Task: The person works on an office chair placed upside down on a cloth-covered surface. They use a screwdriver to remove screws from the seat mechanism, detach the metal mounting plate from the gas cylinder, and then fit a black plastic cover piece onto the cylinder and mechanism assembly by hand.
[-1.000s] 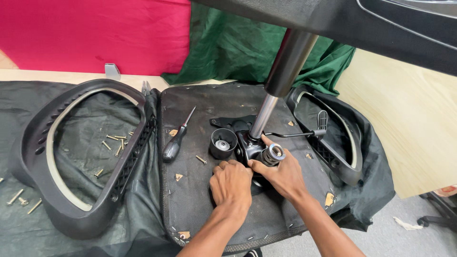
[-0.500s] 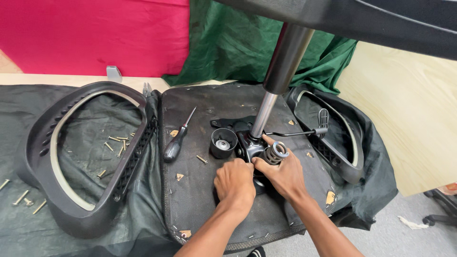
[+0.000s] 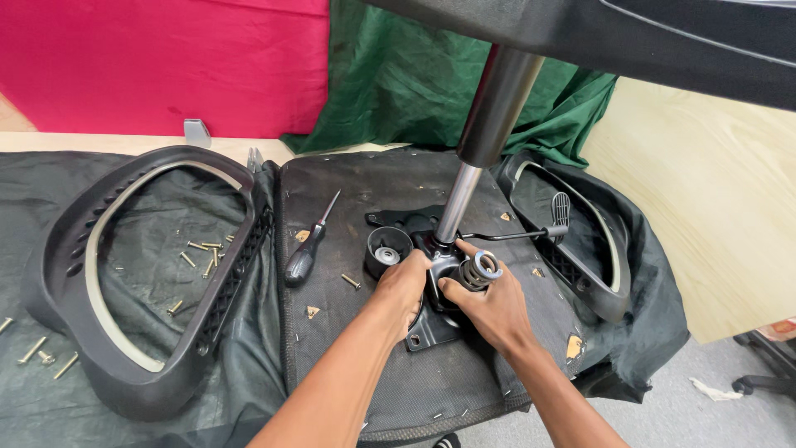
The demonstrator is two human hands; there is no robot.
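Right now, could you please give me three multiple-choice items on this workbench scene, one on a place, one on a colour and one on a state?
1. Where does the screwdriver lie?
A. On the upturned seat base, left of the hands
B. Inside the left armrest
C. On the floor

2. What colour is the cloth bunched behind the metal column?
A. Yellow
B. Green
C. White

3. What are the two hands doing?
A. Both rest flat on the wooden board
B. One holds the screwdriver
C. Both grip the mechanism at the column's foot

Answers: 1 A, it lies on the dark base beside a small black cup. 2 B, green folds show behind the column. 3 C, the left hand and right hand close around the metal plate and spring.
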